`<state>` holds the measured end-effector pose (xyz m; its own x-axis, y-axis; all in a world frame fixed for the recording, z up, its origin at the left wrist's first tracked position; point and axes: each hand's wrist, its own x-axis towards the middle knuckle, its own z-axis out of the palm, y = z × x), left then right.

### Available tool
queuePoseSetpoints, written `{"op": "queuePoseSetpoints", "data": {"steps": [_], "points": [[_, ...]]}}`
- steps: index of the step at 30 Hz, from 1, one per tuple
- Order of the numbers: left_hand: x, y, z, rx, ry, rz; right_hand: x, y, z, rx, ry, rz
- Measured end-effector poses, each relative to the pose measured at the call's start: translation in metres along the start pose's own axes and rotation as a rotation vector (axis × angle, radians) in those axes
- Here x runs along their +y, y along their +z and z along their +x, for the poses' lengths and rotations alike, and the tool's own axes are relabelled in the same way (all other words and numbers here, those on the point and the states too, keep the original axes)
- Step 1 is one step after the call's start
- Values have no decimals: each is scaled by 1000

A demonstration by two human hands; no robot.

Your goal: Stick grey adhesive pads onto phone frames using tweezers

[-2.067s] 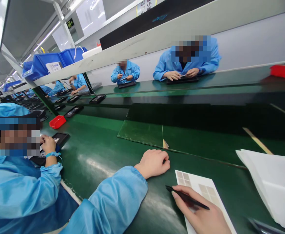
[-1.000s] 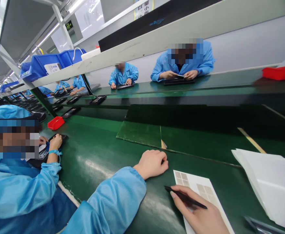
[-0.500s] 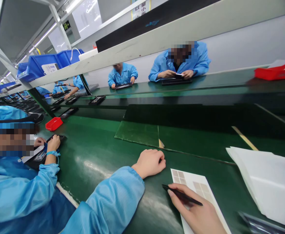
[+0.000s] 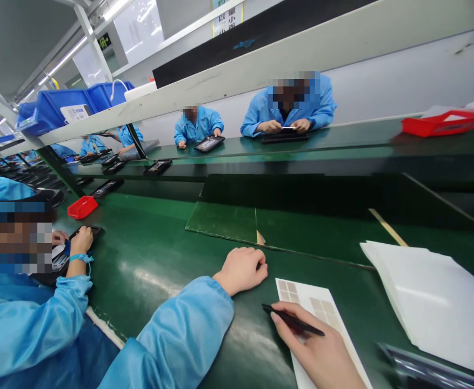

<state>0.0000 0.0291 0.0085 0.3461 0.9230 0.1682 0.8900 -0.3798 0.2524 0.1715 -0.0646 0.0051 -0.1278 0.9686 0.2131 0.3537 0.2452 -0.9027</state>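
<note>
My left hand [image 4: 242, 270] rests on the green tabletop [image 4: 147, 254] with its fingers loosely curled, and nothing shows in it. A slim black tool, apparently tweezers [image 4: 293, 320], is pinched between the thumb and fingers of my right hand [image 4: 321, 346]. Under that hand lies a white sheet of stickers [image 4: 336, 302] bearing brownish square patches; the hand covers part of it. The tool's front end points left, past the sheet's edge.
A stack of white sheets [image 4: 427, 297] lies to the right, beside a blurred clear plastic item [image 4: 419, 367]. At left a co-worker's hand [image 4: 81, 240] works over a black device. Red trays [image 4: 82, 207] and a raised shelf [image 4: 220, 156] with seated co-workers stand beyond.
The whole view has shifted slightly, so most things appear a little further left. Both my hands keep their poses. Across the bench, a co-worker's black device is now tilted.
</note>
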Motion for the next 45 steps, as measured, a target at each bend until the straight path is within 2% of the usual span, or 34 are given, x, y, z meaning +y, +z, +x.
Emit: {"op": "queuePoseSetpoints", "data": {"steps": [26, 45], "points": [[-1, 1, -1, 0, 3, 5, 4, 1, -5, -22, -5, -12], [0, -1, -1, -5, -2, -5, -5, 0, -3, -28, 12, 6]]}}
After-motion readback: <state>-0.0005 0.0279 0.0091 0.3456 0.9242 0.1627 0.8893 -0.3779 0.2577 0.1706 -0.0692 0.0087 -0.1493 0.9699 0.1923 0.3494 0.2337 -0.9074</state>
